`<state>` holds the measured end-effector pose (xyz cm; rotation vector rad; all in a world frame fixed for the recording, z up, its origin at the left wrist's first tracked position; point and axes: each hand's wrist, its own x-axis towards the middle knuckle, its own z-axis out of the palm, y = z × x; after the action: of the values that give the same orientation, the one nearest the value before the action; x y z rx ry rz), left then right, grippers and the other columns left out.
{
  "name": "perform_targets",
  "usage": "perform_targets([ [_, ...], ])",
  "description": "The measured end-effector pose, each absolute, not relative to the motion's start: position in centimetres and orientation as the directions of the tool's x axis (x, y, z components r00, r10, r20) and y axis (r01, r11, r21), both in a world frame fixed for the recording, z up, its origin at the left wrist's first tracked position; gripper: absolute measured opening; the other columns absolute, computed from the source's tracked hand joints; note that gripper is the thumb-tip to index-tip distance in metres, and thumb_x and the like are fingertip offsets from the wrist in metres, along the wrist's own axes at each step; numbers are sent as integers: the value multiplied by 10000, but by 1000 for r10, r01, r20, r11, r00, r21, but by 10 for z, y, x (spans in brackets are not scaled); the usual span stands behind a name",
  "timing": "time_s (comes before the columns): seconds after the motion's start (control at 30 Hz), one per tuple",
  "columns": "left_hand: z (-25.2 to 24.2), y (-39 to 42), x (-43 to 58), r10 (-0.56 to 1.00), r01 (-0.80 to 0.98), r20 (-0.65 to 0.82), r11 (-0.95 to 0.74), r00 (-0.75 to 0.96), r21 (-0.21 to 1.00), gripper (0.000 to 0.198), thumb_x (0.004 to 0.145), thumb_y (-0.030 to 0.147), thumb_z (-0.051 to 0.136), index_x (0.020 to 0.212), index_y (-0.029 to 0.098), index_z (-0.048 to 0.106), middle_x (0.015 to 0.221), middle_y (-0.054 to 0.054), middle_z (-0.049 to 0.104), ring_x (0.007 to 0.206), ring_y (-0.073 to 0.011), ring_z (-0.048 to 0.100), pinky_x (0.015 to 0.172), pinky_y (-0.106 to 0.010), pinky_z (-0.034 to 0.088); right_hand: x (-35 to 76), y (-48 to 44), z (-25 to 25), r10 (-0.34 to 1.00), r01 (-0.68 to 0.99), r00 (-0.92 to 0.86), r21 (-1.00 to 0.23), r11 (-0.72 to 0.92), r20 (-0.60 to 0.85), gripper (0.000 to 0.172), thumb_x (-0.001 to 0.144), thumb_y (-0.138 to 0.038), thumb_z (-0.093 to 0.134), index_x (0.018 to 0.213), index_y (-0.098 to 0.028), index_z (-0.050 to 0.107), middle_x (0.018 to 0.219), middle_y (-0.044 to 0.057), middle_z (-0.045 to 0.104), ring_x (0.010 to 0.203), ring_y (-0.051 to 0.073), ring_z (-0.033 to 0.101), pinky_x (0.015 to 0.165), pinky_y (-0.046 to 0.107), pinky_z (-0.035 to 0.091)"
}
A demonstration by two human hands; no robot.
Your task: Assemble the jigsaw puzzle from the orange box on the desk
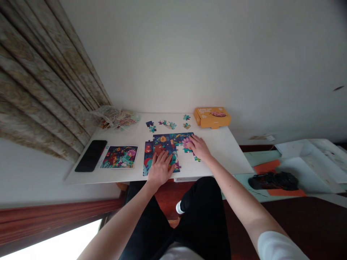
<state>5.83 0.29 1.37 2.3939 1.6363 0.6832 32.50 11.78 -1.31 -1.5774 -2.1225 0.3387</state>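
Note:
A partly joined jigsaw puzzle [163,139] lies on the white table, with a gap at its lower right. My left hand [160,168] rests flat on the lower part of it, fingers spread. At the upper right, over the pink part of the picture, my right hand [200,146] lies with its fingers stretched out; any piece beneath them is hidden. Loose puzzle pieces [167,124] lie behind the joined part. Left of the puzzle is a printed reference picture [119,157] with the same colourful scene.
A black phone [91,156] lies at the table's left. Behind it sits a clear plastic bag [119,118] with small pieces. An orange puzzle box [213,117] stands at the back right. Beyond the right edge, a black bottle-like object [273,180] lies near white trays [306,166].

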Motion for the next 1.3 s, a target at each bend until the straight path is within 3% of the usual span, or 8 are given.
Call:
perform_targets([
  [0.17,13,2,58,913,834,283,-391,295,391,444,984,371,582,1397,235,671,1484,-150,615,1440,-356,509,1257,-607,279,318,110,-12,965,885,-235,-386,262,115,588,1085,-483,306,1554,-190,506,1658,156,397,1559,323,336,1261,598,219],
  [0.53,12,2,58,909,837,297,-395,294,380,424,995,370,566,1377,222,678,1480,-158,617,1435,-350,517,1253,-598,293,308,110,-15,977,920,-190,-330,211,96,607,1079,-521,346,1539,-164,518,1660,222,366,1556,372,329,1239,643,228],
  [0.8,13,3,58,911,841,294,-389,290,376,414,992,357,575,1370,227,681,1479,-154,619,1428,-345,525,1248,-596,306,316,110,-18,973,872,-177,-435,226,151,593,1063,-529,385,1494,-166,570,1624,199,440,1528,351,388,1244,606,275],
  [0.97,12,2,56,907,834,299,-398,296,382,395,977,344,611,1348,230,688,1465,-146,630,1413,-342,538,1237,-584,328,334,90,-24,941,819,-116,-506,272,319,535,1055,-542,400,1329,-194,699,1465,174,623,1406,328,541,1204,556,384],
  [1.1,21,23,54,923,849,271,-364,274,382,301,963,299,633,1243,238,724,1347,-114,701,1281,-306,631,1167,-531,425,341,76,-26,929,804,6,-554,216,370,519,1055,-549,399,1250,-198,728,1339,162,705,1292,313,625,1145,536,455],
  [1.2,35,64,64,916,810,274,-390,293,437,287,970,251,606,1237,229,709,1289,-93,711,1227,-264,649,1089,-435,501,337,75,-24,920,825,22,-527,204,391,511,1060,-532,400,1257,-186,720,1364,173,689,1300,317,615,1147,532,446],
  [1.3,48,124,90,905,760,275,-423,325,493,305,971,213,580,1255,207,692,1277,-96,698,1215,-240,646,1088,-377,498,331,77,-20,923,863,-3,-465,197,384,488,1070,-505,398,1273,-187,708,1393,178,669,1331,328,588,1167,548,402],
])
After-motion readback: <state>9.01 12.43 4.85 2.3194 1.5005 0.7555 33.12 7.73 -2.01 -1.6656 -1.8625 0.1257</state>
